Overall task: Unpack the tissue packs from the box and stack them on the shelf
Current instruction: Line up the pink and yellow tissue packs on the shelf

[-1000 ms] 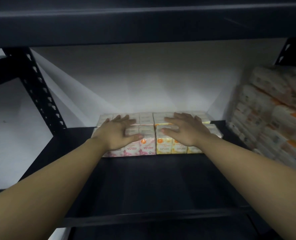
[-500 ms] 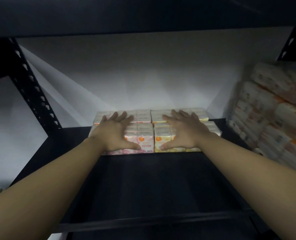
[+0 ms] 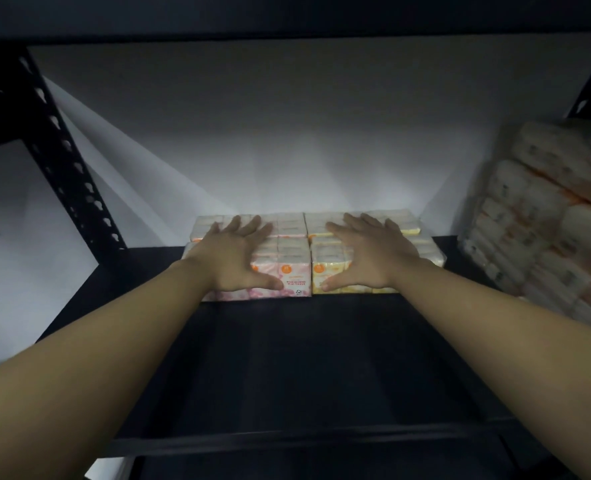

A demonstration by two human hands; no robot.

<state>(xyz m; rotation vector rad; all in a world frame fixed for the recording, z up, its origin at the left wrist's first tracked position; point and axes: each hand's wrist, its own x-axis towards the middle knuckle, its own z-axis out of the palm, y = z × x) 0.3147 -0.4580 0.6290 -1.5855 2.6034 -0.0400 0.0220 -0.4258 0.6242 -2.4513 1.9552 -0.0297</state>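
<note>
Two rows of tissue packs sit at the back of the black shelf (image 3: pixel 321 358), against the white wall. The front left one is a pink rose-scented pack (image 3: pixel 293 271), and a yellow pack (image 3: pixel 323 270) touches it on the right. My left hand (image 3: pixel 233 258) lies flat on the pink pack, fingers spread, thumb against its front face. My right hand (image 3: pixel 366 258) lies the same way on the yellow pack. The back-row packs (image 3: pixel 290 225) are partly hidden under my fingers. No box is in view.
A tall stack of wrapped tissue bundles (image 3: pixel 546 220) fills the shelf's right end. A black perforated upright (image 3: pixel 62 150) stands at the left, and the shelf above (image 3: pixel 287 15) hangs low overhead. Bare shelf board stretches in front of the packs.
Both thumbs have slid down from the packs' tops onto their front faces. The packs appear lower and farther off as the view shifts; my hands stay on them.
</note>
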